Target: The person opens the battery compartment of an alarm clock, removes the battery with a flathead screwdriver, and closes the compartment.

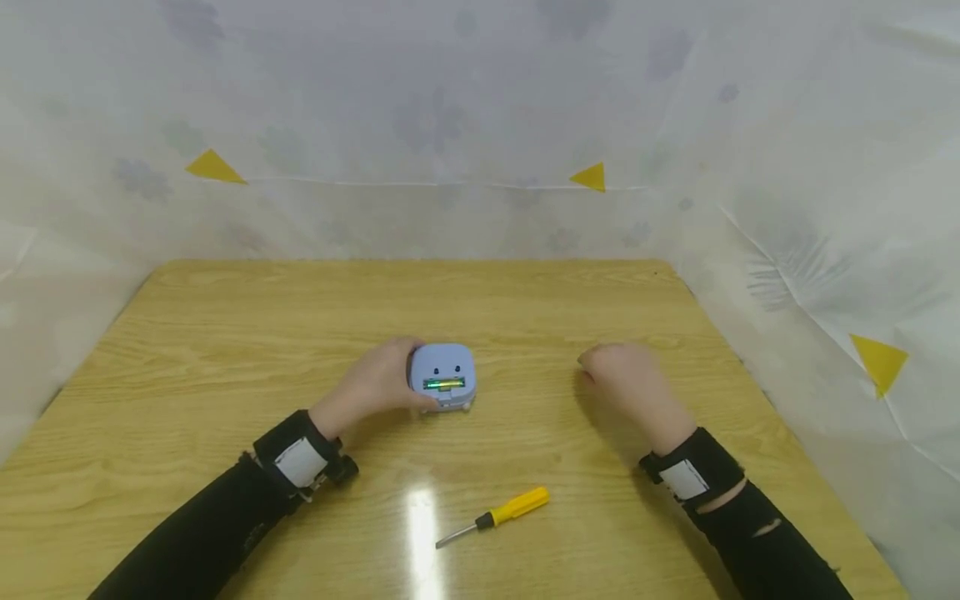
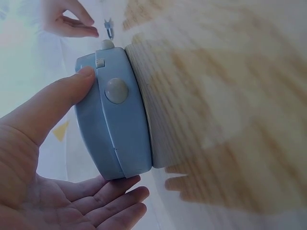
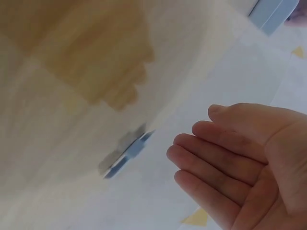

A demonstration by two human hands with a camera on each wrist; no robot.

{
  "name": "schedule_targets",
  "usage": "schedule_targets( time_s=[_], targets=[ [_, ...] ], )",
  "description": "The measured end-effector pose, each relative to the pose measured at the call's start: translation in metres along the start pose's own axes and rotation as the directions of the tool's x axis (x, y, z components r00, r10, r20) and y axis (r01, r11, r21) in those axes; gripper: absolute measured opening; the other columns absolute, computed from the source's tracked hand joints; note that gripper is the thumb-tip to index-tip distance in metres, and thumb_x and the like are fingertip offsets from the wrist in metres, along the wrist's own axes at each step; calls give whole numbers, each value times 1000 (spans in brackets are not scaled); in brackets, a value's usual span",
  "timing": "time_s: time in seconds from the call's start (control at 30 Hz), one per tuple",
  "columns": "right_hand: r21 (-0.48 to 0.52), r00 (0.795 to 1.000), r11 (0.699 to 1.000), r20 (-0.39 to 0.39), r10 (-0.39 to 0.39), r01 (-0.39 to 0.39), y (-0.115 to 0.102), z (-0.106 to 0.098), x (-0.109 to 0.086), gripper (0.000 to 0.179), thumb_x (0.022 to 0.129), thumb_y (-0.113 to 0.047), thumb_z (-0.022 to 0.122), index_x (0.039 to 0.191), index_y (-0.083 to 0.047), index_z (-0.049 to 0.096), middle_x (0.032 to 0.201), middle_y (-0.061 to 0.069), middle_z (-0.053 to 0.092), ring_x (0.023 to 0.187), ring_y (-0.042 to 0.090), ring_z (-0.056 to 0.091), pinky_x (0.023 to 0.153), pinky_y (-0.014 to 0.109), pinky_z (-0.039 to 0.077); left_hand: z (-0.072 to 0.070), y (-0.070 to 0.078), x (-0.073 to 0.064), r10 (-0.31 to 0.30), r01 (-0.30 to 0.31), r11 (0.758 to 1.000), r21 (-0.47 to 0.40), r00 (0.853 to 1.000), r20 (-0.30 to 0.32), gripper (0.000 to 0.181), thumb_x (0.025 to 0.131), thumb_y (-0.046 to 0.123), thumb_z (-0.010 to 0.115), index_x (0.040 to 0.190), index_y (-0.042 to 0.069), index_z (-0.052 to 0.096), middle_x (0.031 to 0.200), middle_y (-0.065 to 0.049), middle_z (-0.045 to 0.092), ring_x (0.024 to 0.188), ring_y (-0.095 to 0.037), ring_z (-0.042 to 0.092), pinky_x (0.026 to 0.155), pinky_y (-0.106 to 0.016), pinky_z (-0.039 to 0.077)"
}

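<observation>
A light-blue alarm clock (image 1: 444, 357) lies with its back up on the table. Its battery compartment is uncovered, and a green-and-gold battery (image 1: 444, 384) sits inside, below two small black knobs. My left hand (image 1: 378, 377) grips the clock from the left, thumb against its near edge. In the left wrist view the clock's side shows a round white foot (image 2: 116, 91). To the right of the clock, my right hand (image 1: 630, 387) hovers low with loosely bent fingers and nothing held. Near its fingertips lies a small blue plastic piece (image 3: 127, 152), hidden by the hand in the head view.
A screwdriver (image 1: 517, 505) with a yellow handle lies near the front of the wooden table (image 1: 300, 308), tip pointing left. Pale patterned sheeting (image 1: 405, 217) hangs behind and beside the table, with yellow triangles (image 1: 590, 177) stuck to it.
</observation>
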State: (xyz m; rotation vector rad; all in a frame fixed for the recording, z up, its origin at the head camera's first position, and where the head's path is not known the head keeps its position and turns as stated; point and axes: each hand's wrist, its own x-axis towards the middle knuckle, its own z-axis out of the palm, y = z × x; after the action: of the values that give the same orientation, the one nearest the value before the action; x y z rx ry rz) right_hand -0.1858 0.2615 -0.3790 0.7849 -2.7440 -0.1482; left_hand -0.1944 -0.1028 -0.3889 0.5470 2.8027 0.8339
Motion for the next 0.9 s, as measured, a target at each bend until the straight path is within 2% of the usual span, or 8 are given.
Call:
schedule_targets(
  time_s=[0.1,0.2,0.4,0.5,0.67,0.77,0.9],
  targets=[
    [-3,998,998,-43,-55,55,-12,-4,-1,35,88,-2,79,66,-12,53,61,0,49,56,16,53,52,33,50,-1,1,0,1,-1,1000,2,1000,-1,99,74,37,98,149,-7,51,140,-25,65,124,-40,67,108,-54,57],
    [-1,995,996,-37,-91,91,-22,-7,-2,32,87,-3,79,68,-13,55,64,-2,50,60,14,53,53,29,48,-1,1,0,1,-1,1000,4,1000,-5,99,74,37,98,149,-7,51,140,-25,65,124,-40,67,108,-54,57],
    [-2,987,988,-31,-157,157,-42,-17,-6,39,85,3,76,68,-15,46,67,-5,38,63,9,39,54,19,28,-1,0,0,3,-3,1000,3,1000,-12,99,73,37,99,148,-7,52,140,-25,66,124,-39,67,107,-54,58],
    [12,980,981,-49,-193,194,-53,-21,-9,39,85,3,79,68,-15,48,67,-5,39,64,9,35,55,18,27,-1,1,-1,0,0,1000,2,1000,-10,99,73,37,99,149,-7,52,140,-25,66,124,-39,67,107,-53,58],
    [59,971,970,-61,-232,236,-67,-24,-15,25,85,-2,83,75,-13,63,73,-4,60,64,10,52,56,22,47,-1,1,-1,-5,5,1000,-2,1000,-4,99,74,37,98,149,-6,52,140,-24,65,125,-39,67,108,-53,57],
    [88,968,964,-38,-247,250,-74,-27,-18,15,88,-7,84,83,-13,71,82,-3,71,71,13,66,62,27,58,-1,1,-1,-3,3,1000,0,1000,-1,99,74,37,99,149,-6,51,140,-24,66,125,-39,67,108,-53,57],
    [98,960,955,-13,-279,279,-85,-33,-23,9,89,-13,85,92,-13,76,90,-2,77,80,14,72,69,28,63,0,0,-1,0,0,1000,3,1000,1,99,74,38,98,149,-7,51,140,-25,66,124,-39,67,107,-54,58]
  ],
)
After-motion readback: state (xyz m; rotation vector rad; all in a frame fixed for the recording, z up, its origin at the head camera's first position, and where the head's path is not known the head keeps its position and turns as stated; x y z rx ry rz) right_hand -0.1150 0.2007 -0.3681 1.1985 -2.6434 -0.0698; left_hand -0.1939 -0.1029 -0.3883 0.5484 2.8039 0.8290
